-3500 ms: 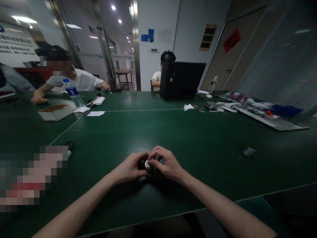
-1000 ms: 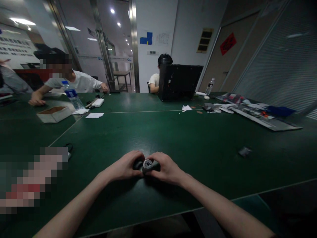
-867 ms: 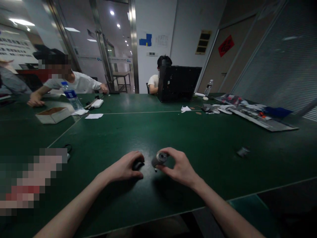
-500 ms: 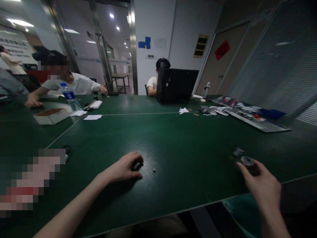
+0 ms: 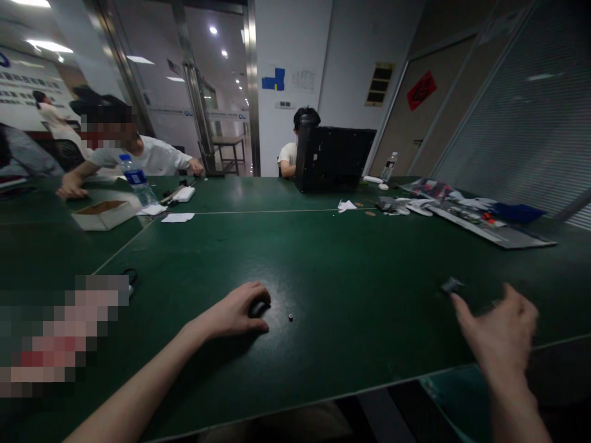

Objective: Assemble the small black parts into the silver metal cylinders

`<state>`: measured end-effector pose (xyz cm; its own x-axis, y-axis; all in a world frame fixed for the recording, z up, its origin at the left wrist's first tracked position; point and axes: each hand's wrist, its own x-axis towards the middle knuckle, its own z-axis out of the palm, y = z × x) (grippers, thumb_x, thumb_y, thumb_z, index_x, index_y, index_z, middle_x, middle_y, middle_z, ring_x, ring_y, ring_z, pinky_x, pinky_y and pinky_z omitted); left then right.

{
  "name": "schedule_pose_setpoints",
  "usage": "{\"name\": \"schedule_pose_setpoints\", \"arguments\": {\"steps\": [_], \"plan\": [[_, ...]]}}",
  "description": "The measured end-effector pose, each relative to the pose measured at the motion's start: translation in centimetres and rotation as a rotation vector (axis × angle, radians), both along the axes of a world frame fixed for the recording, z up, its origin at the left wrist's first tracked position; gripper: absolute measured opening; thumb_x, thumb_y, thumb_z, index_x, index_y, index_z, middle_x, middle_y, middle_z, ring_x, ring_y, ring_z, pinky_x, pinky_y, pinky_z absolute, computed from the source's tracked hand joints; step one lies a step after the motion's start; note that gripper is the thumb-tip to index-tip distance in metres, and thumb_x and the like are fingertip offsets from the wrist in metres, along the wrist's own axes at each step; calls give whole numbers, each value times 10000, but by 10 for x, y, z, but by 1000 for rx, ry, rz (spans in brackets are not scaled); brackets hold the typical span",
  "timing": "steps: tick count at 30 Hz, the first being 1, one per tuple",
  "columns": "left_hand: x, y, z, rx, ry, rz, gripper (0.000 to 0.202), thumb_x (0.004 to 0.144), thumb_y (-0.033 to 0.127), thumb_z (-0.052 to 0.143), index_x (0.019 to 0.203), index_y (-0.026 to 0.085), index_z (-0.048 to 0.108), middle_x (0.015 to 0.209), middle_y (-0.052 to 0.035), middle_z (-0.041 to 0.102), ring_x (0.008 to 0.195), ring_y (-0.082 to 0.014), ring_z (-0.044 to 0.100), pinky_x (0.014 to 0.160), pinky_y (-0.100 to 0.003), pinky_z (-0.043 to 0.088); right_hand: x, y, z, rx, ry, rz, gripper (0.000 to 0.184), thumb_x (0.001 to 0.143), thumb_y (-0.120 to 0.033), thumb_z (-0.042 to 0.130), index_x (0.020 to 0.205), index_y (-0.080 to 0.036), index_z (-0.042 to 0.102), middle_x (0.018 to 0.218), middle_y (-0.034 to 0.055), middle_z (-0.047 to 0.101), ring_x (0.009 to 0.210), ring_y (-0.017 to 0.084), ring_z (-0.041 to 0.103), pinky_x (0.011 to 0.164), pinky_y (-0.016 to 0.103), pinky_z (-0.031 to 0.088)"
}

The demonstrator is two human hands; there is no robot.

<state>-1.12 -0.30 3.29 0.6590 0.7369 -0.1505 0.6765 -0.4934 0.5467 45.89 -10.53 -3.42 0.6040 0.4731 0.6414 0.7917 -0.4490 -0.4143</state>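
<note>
My left hand (image 5: pixel 237 309) rests on the green table (image 5: pixel 323 258), its fingers and thumb curled round a dark rounded object (image 5: pixel 260 308), mostly covered by the hand. Just right of those fingertips lies a tiny metal ring-shaped part (image 5: pixel 290 317). My right hand (image 5: pixel 501 329) is over the table's right side, slightly blurred, with thumb and fingers spread apart. A small grey metal cylinder (image 5: pixel 451 285) sits just beyond its thumb tip. The round metal piece seen earlier in this hand is largely hidden behind it.
A shallow open box (image 5: pixel 104 216) and a water bottle (image 5: pixel 137 179) stand at the left, near a seated person (image 5: pixel 152 157). Across the table is a black case (image 5: pixel 336 160) with another person behind it. A grey board with clutter (image 5: pixel 521 237) lies far right.
My right hand has opened and shifted right, its fingers spreading away from the round metal piece they held. My left hand keeps its place. The view has turned slightly.
</note>
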Motion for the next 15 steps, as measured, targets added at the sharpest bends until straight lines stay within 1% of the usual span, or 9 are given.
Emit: {"name": "schedule_pose_setpoints", "arguments": {"steps": [1, 3, 5, 6, 7, 9, 11, 13, 15], "plan": [[0, 0, 0, -2, -2, -2, 409, 727, 466, 667, 1045, 238, 547, 1111, -26, 525, 1022, -233, 498, 865, -334, 415, -25, 7, 9, -37, 20, 111, 785, 760, -567, 483, 1339, -53, 357, 1266, 271, 434, 1221, 427, 376, 880, 548, 392], [0, 1, 0, -4, -5, -6, 404, 732, 466, 662, 1043, 234, 549, 1111, -32, 523, 1021, -236, 496, 868, -340, 413, -81, 19, 27, -179, 106, 478, 566, 798, -511, 486, 1221, -137, 502, 1184, 165, 545, 1076, 316, 527, 873, 460, 441], [1, 1, 0, -6, -7, -9, 399, 736, 461, 660, 1043, 232, 550, 1109, -34, 520, 1020, -236, 494, 869, -341, 411, -136, 27, 41, -376, 209, 840, 356, 854, -425, 461, 1083, -187, 597, 1097, 100, 611, 985, 239, 578, 861, 387, 458], [1, 1, 0, -5, -8, -11, 398, 735, 460, 661, 1041, 231, 551, 1105, -34, 520, 1016, -235, 494, 865, -338, 411, -161, 30, 46, -462, 227, 992, 300, 866, -384, 468, 1057, -205, 613, 1066, 76, 626, 960, 213, 588, 855, 357, 460], [1, 1, 0, -3, -9, -14, 396, 733, 458, 663, 1038, 230, 553, 1099, -33, 520, 1010, -233, 495, 858, -335, 412, -182, 32, 50, -519, 230, 1106, 260, 867, -348, 484, 1043, -215, 621, 1033, 60, 638, 932, 194, 594, 839, 331, 461], [2, 2, -1, 16, -11, -25, 389, 732, 454, 666, 1028, 228, 556, 1079, -29, 522, 990, -227, 499, 845, -327, 411, -215, 36, 53, -598, 192, 1251, 247, 846, -304, 536, 1066, -225, 615, 1012, 46, 643, 910, 182, 594, 817, 306, 454], [2, 2, -2, 43, -14, -34, 377, 733, 451, 666, 1014, 223, 560, 1054, -27, 524, 963, -219, 503, 828, -318, 409, -234, 41, 52, -633, 141, 1300, 303, 816, -279, 585, 1112, -216, 593, 1026, 55, 634, 919, 190, 584, 809, 303, 442], [2, 3, -4, 61, -15, -39, 370, 734, 447, 667, 1007, 219, 564, 1035, -27, 526, 939, -214, 506, 811, -311, 409, -242, 47, 48, -641, 127, 1309, 318, 804, -269, 603, 1114, -202, 586, 1017, 64, 624, 903, 188, 577, 790, 292, 436], [1, 3, -5, 67, -19, -43, 368, 729, 442, 673, 1001, 217, 568, 1023, -28, 529, 924, -213, 508, 799, -308, 409, -245, 53, 44, -642, 147, 1324, 228, 820, -258, 584, 1038, -193, 610, 950, 53, 622, 852, 169, 572, 752, 269, 431]]}}
